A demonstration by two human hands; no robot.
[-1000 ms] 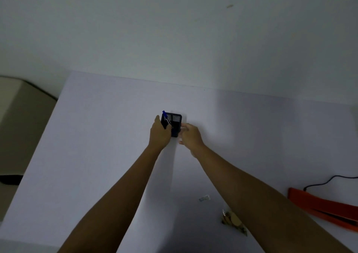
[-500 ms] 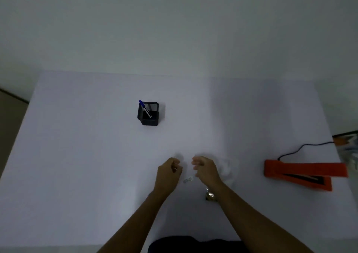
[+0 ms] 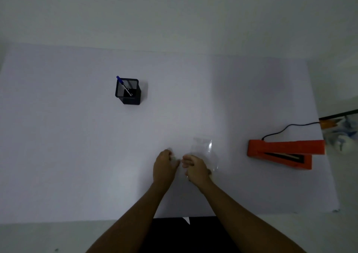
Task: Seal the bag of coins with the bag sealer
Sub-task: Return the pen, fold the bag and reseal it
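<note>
A clear plastic bag (image 3: pixel 203 150) lies on the white table (image 3: pixel 77 156) just beyond my right hand (image 3: pixel 195 170). That hand rests on the bag's near end with its fingers curled, and the coins are hidden under it. My left hand (image 3: pixel 163 168) is right beside it, fingers curled around a small pale slip (image 3: pixel 173 158). The orange bag sealer (image 3: pixel 280 154) sits to the right, well apart from both hands. Its jaw is open toward the right.
A black pen holder (image 3: pixel 127 92) with a blue pen (image 3: pixel 123 84) stands at the back left. The sealer's black cord (image 3: pixel 286 128) runs off the table's right edge. The near table edge is close to my body.
Both hands let go of the pen holder and drew back to the near middle of the table. They now sit over the slip and the bag. The view tilted down.
</note>
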